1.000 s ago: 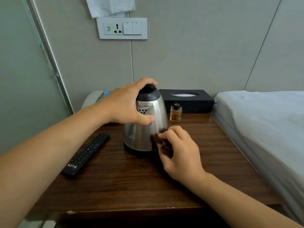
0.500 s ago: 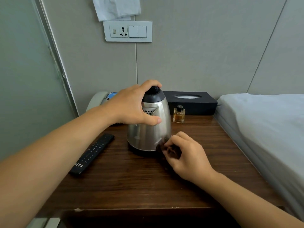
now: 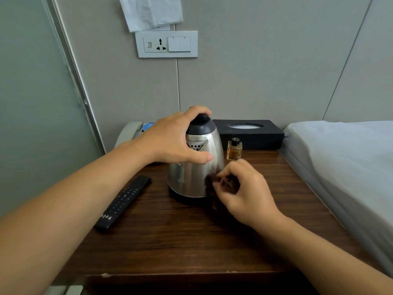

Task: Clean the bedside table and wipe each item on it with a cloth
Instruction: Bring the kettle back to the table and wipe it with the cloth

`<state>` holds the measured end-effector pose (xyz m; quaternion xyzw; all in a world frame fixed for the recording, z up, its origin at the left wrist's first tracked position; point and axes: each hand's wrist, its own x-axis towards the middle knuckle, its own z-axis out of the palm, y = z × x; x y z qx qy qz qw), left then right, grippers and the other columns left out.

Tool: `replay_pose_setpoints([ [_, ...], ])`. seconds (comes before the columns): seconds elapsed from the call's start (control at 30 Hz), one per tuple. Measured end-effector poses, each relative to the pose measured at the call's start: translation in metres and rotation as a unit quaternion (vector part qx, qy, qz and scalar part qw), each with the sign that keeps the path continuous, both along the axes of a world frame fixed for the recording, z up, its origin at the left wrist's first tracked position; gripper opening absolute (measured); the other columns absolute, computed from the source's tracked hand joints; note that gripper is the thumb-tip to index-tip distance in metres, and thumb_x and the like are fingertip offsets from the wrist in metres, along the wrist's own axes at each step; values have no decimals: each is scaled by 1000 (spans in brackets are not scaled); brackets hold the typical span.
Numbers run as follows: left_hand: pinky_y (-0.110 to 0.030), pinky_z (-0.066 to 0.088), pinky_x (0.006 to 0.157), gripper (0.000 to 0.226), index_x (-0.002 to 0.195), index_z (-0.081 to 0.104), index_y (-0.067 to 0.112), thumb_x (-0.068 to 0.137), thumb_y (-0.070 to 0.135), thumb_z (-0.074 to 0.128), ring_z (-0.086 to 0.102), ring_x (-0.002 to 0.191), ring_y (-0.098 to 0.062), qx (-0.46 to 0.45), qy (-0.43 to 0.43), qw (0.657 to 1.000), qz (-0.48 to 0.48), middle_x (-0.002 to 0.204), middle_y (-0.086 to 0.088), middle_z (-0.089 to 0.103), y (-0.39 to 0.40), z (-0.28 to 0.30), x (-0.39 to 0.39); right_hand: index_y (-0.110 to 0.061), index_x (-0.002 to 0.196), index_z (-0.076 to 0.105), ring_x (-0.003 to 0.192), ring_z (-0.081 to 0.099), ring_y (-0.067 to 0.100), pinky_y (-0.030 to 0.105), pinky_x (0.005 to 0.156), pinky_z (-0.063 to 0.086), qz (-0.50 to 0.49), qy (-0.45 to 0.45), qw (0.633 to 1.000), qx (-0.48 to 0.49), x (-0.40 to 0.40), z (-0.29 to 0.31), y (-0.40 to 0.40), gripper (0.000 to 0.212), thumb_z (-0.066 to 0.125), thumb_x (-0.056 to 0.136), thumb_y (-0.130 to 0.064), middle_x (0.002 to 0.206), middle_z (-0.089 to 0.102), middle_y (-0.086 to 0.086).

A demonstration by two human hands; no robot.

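Note:
A steel kettle (image 3: pixel 191 177) with a black lid stands on the dark wooden bedside table (image 3: pixel 180 241). My left hand (image 3: pixel 170 141) grips its top, fingers over the lid and thumb across the front. My right hand (image 3: pixel 244 194) holds a small dark brown cloth (image 3: pixel 212 186) pressed against the kettle's lower right side. A black remote (image 3: pixel 123 202) lies to the kettle's left. Behind the kettle on the right, a small amber perfume bottle (image 3: pixel 234 150) stands in front of a black tissue box (image 3: pixel 251 134).
A grey telephone (image 3: pixel 129 133) sits at the table's back left, partly hidden by my left arm. A bed (image 3: pixel 344 158) with a grey sheet runs along the table's right edge. On the wall above are a socket panel (image 3: pixel 167 44) and a white paper.
My right hand with the cloth has slid slightly right and up along the kettle's lower side. The left hand keeps its grip on the top. The camera view has tilted.

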<state>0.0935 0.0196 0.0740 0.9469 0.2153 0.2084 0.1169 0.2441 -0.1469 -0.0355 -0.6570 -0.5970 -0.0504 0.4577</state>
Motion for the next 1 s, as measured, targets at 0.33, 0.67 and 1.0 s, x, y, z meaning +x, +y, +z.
replay_pose_setpoints([
  [0.33,-45,50,100,89,137,34,54,64,68,83,58,115,-18,6,-3,1000,5,131,15,57,0,1,-1,-40,78,53,85,60,1,22,70,48,12,22,995,-98,11,-12,-1,32,81,84,-26,90,62,-16],
  [0.67,-45,50,100,90,138,33,54,63,70,82,57,115,-19,7,-2,1000,10,130,11,58,1,-1,0,-27,90,62,88,59,7,27,72,54,12,-20,1000,17,-3,-6,1,16,77,85,-29,96,56,-13],
  [1.0,-42,51,96,90,135,32,55,61,74,80,57,110,-22,10,-11,999,37,123,3,56,-5,-5,12,-22,90,64,85,58,11,35,67,53,-38,-28,995,84,-4,-1,6,16,78,84,-24,92,56,-12],
])
